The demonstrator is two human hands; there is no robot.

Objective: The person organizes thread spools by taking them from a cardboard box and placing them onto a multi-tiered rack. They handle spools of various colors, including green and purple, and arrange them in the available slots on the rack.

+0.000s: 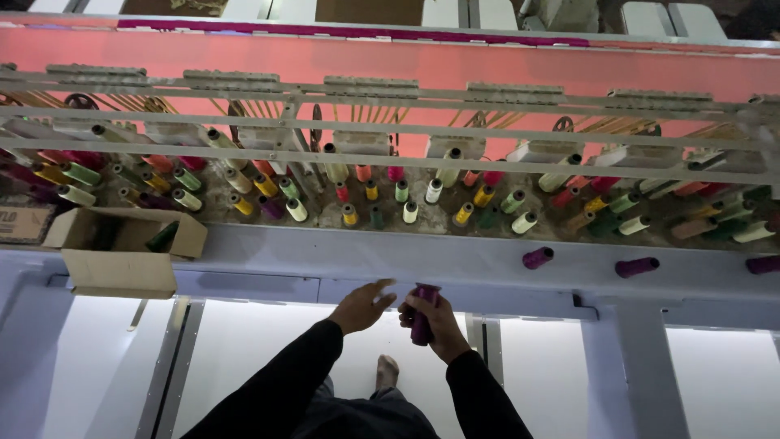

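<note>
My right hand (437, 321) grips a purple thread spool (422, 313), held upright just below the grey shelf (366, 256) of a long embroidery machine. My left hand (363, 306) is beside it on the left, fingers spread, its fingertips reaching toward the top of the spool and the shelf edge; it holds nothing. Both sleeves are dark. My foot (387, 372) shows on the floor below.
Many coloured thread spools (406, 199) stand in rows on the rack behind the shelf. Three purple spools (636, 266) lie on the shelf at the right. An open cardboard box (122, 244) sits at the left. Pink fabric (406, 61) stretches across the machine beyond.
</note>
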